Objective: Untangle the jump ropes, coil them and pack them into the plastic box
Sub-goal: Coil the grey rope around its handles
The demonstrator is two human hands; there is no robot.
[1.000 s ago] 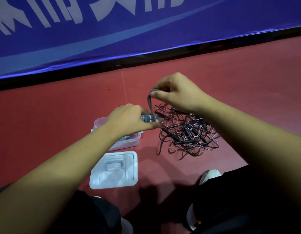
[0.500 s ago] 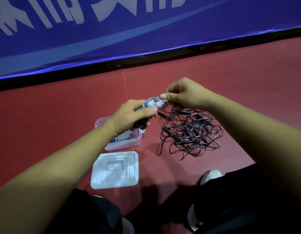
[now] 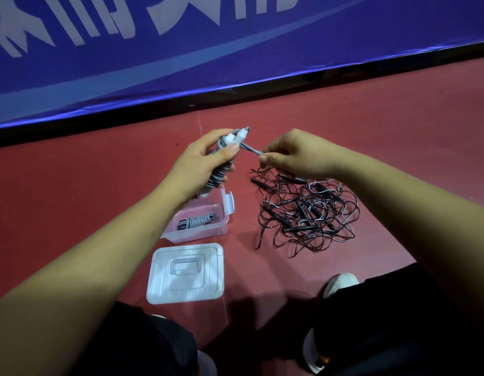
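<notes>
My left hand grips a grey jump rope wound around its white handles, held upright above the box. My right hand pinches the free end of that rope, stretched taut between the hands. Below the left hand stands the clear plastic box, open, with one coiled grey rope inside. A tangled heap of black jump ropes with black handles lies on the red floor under and right of my right hand.
The box's white lid lies flat on the floor in front of the box. A blue banner stands along the far edge of the red floor. My knees and shoes are at the bottom.
My left hand has lifted the wound grey rope and turned it upright. My right hand has pulled the loose end out to the right.
</notes>
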